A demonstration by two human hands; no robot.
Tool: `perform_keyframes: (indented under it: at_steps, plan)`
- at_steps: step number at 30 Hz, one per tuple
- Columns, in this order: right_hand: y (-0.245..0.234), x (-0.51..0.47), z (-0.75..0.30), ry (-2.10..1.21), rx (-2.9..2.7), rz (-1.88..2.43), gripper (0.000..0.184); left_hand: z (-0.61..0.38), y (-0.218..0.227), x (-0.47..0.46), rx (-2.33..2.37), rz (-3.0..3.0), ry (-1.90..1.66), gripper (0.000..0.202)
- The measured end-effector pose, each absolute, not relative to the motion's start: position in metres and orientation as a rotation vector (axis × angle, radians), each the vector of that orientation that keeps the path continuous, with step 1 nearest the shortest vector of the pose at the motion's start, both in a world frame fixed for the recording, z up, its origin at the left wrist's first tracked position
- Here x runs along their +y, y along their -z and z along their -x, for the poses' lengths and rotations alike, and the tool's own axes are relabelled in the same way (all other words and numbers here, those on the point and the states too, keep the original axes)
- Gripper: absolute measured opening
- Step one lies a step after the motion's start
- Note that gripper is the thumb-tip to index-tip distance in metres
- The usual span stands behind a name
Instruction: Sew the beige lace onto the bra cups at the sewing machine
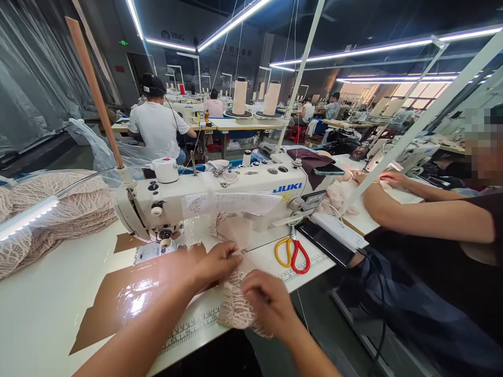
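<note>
A strip of beige lace fabric [236, 303] hangs over the front edge of the sewing table. My left hand [220, 264] pinches its sheer upper part between thumb and fingers. Lower down, my right hand [269, 298] has its fingers curled at the lace's right side, slightly blurred; whether it grips the lace I cannot make out. Behind the hands stands a white JUKI sewing machine [220, 193], its needle area [165, 241] left of my left hand. More sheer beige fabric [236, 230] lies under the machine arm.
Scissors with yellow and red handles [293, 255] and a black phone [326, 242] lie at right. A brown sheet [118, 298] covers part of the table. Piled lace [78, 204] sits at left beside a lit lamp [31, 217]. A co-worker's arm [424, 209] reaches in from the right.
</note>
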State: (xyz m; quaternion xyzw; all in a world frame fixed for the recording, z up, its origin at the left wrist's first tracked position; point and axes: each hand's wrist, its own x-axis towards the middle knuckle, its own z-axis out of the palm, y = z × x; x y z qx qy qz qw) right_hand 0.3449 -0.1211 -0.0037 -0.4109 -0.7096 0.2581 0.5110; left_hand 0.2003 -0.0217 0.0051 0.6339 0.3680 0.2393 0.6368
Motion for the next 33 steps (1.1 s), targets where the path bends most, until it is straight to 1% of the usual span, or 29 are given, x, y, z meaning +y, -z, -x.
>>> perform_keyframes:
  at_steps: [2,4,6,10,12,14,17,20,23,27,29,30,31,33]
  plan:
    - [-0.001,-0.114,-0.365,-0.605,-1.508,1.189,0.031,-0.193,-0.006,-0.022,0.744,-1.327,-0.580,0.026]
    - [-0.003,-0.104,-0.378,-0.598,-1.494,1.285,0.033,-0.187,-0.007,-0.021,0.683,-1.236,-0.618,0.027]
    - [-0.002,-0.096,-0.381,-0.598,-1.637,1.304,0.033,-0.180,-0.009,-0.020,0.637,-1.137,-0.685,0.026]
    - [0.002,-0.087,-0.375,-0.601,-2.036,1.289,0.028,-0.154,-0.018,-0.023,0.538,-0.819,-0.798,0.015]
    - [0.005,-0.086,-0.373,-0.564,-2.104,1.331,0.029,-0.132,-0.022,-0.032,0.528,-0.739,-0.802,0.012]
    - [0.007,-0.085,-0.374,-0.495,-2.109,1.393,0.030,-0.109,-0.023,-0.047,0.555,-0.728,-0.791,0.017]
    - [0.009,-0.081,-0.377,-0.410,-2.132,1.455,0.031,-0.074,-0.014,-0.079,0.604,-0.711,-0.719,0.017]
    - [0.011,-0.074,-0.379,-0.383,-2.177,1.456,0.031,-0.040,-0.002,-0.111,0.638,-0.747,-0.655,0.027]
    - [0.014,-0.066,-0.377,-0.334,-2.211,1.508,0.032,0.003,0.001,-0.133,0.804,-0.791,-0.797,0.028]
    - [0.015,-0.059,-0.372,-0.258,-2.247,1.677,0.036,0.061,-0.019,-0.140,1.233,-0.799,-1.211,0.032]
    - [0.011,-0.059,-0.368,-0.183,-2.219,1.726,0.037,0.080,-0.034,-0.139,1.400,-0.778,-1.446,0.025]
    - [0.009,-0.060,-0.364,-0.135,-2.179,1.731,0.038,0.086,-0.040,-0.138,1.454,-0.809,-1.506,0.023]
    - [0.005,-0.063,-0.358,-0.099,-2.131,1.715,0.038,0.089,-0.044,-0.137,1.510,-0.881,-1.486,0.024]
    - [-0.005,-0.070,-0.339,-0.134,-2.065,1.605,0.039,0.090,-0.043,-0.135,1.549,-1.082,-1.274,0.027]
